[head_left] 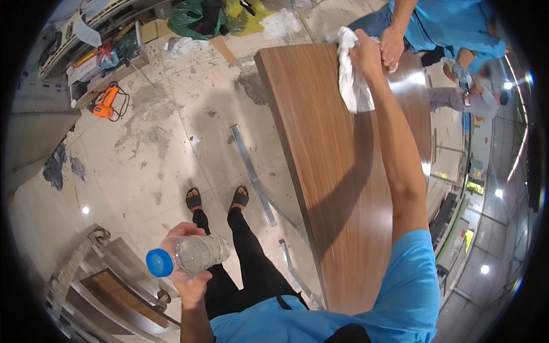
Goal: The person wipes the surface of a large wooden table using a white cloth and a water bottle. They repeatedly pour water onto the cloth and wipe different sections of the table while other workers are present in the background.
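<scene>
My left hand (186,274) grips a clear plastic bottle (197,254) with a blue cap, held low near my waist. My right arm stretches out over a long brown wood-grain panel (331,188). At its far end my right hand (366,54) clutches a white cloth (351,77) against the panel's surface. Another person's hand (392,48) in a blue shirt rests on the panel's far edge, right beside my right hand.
My feet in black sandals (217,199) stand on a dusty tiled floor. Metal strips (254,171) lie on the floor beside the panel. An orange power tool (106,106) sits at the far left, green bags (197,17) at the top, wooden pieces (114,291) lower left.
</scene>
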A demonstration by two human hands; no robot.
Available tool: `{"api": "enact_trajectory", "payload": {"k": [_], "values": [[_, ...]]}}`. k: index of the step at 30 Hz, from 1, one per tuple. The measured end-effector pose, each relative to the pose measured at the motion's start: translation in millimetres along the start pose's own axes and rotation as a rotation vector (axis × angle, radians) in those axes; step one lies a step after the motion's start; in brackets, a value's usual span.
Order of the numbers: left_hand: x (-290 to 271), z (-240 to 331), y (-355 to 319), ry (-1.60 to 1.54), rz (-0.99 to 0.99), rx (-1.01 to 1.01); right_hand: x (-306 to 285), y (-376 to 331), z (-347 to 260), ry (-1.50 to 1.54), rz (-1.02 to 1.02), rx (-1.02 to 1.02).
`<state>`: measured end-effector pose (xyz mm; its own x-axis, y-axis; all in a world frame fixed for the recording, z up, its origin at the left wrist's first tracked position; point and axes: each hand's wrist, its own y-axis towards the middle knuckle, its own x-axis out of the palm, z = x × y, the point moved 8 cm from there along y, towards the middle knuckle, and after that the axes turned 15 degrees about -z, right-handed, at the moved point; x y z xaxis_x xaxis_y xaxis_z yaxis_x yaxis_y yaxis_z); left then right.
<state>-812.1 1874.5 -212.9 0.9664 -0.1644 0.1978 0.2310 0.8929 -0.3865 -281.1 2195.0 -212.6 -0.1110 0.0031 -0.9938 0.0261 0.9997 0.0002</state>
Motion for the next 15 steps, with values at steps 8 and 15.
{"api": "enact_trajectory", "payload": {"k": [8, 15], "values": [[-7, 13, 1, 0.01, 0.058, 0.043, -6, -10, -16, -0.061, -0.047, 0.067], [-4, 12, -2, -0.026, -0.013, 0.028, -6, -48, -68, -0.08, -0.017, -0.105]]}}
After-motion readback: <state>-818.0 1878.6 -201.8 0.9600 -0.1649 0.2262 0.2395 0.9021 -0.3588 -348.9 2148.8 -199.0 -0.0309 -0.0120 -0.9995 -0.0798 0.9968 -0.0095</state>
